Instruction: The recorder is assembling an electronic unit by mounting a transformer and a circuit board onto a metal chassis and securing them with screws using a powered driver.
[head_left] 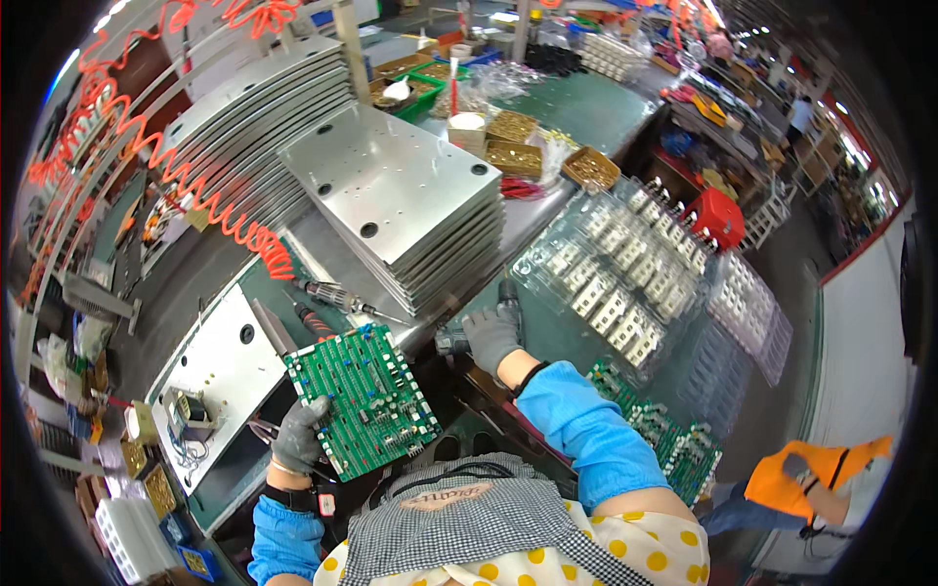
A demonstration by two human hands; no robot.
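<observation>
Across the cluttered worktop (552, 327), metal plates (396, 181) are standing stacked at upper centre; down at lower left-centre, the left hand (301, 435) is pinching a green circuit board (366, 400) by its edge, and mid-frame the right hand's (492, 339) fingers are gripping a dark power tool (452, 341).

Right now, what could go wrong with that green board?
Only the left hand holds the green board, at its left side, so it might tip or slip. The tip of the silver screwdriver appears close to the board's upper edge and could scratch it. The black drill under the right hand might knock the board.
</observation>
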